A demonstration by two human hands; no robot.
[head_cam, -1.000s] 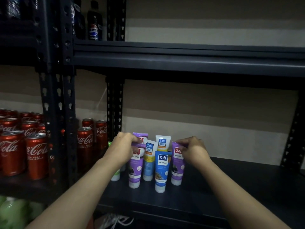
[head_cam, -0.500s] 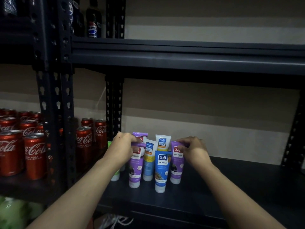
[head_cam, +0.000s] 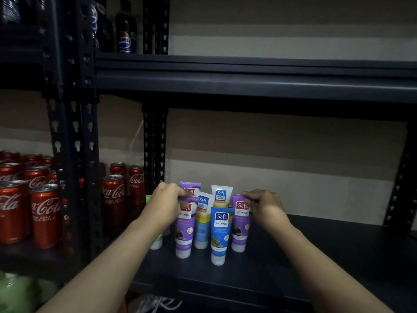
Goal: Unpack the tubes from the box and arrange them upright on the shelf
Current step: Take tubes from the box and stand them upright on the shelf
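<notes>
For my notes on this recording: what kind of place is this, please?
Probably a small shop or its stockroom. Dark metal rack shelving holds rows of Coca-Cola cans, Pepsi bottles stand one level up, and several Safi tubes stand upright together like goods being stocked.

Glossy plastic tubes (head_cam: 218,233); matt dark metal shelf (head_cam: 316,256); shiny metal cans (head_cam: 46,218).

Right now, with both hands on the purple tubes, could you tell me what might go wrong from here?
1. The tubes stand on narrow caps, packed close. If the left hand on the left purple tube or the right hand on the right purple tube lets go abruptly, one may topple the rest.
2. The blue tube stands nearest the front edge of the shelf; a knock could send it off.
</notes>
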